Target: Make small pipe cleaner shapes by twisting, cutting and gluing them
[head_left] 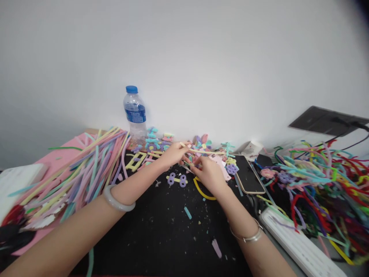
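My left hand [175, 154] is closed on a pale yellow stem [206, 152] that runs out to the right above my other hand. My right hand [209, 173] has its fingers bent and pressed together over the pile of small craft pieces; what they pinch, if anything, is too small to name. Just left of it on the black surface lies a piece with purple loops and a yellow bar [177, 180]. A bent yellow strip [201, 191] passes beneath my right hand. Colourful shaped pieces [152, 141] stand behind both hands.
A water bottle [135, 113] stands against the wall. Pastel stems [95, 165] are heaped at left, brighter ones [317, 184] at right. A phone [249, 175] and a white power strip [296, 240] lie on the right. Scraps dot the black mat [161, 238].
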Motion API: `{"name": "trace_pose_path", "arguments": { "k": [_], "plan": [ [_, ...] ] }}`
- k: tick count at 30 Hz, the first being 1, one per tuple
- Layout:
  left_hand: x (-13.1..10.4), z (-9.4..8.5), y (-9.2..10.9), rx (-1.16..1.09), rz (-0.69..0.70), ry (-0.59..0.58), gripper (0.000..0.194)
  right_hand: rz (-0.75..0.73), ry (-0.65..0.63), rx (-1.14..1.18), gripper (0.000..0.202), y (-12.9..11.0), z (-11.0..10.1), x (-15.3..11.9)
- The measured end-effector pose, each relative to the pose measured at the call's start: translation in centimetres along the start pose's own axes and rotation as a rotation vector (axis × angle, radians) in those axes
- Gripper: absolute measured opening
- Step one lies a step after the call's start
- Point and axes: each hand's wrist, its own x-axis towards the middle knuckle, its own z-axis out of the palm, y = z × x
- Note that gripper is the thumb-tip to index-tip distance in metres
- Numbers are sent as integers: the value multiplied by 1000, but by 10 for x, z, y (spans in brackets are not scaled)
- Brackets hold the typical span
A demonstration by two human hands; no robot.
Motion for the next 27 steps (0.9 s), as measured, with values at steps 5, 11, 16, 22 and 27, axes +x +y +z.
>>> {"name": "trace_pose_path", "arguments": {
  "k": [5, 11, 16, 22, 27],
  "plan": [
    [4, -1, -1, -50, 0, 4, 31, -10, -49, -165, 10, -3, 12, 10],
    [7, -2, -1, -155, 14, 47, 34, -100, -65, -126, 8, -2, -9, -9],
    [11, 0, -6, -141, 80, 48, 34, -333, 26, -17, 11, -2, -15, -37],
    [19, 1, -11, 188, 91, 45, 33, -651, 379, 177, 19, -2, -16, -62],
    [11, -11, -16, 630, 113, 128, 40, -704, 548, 177, 21, -3, -14, -63]
  ]
}}
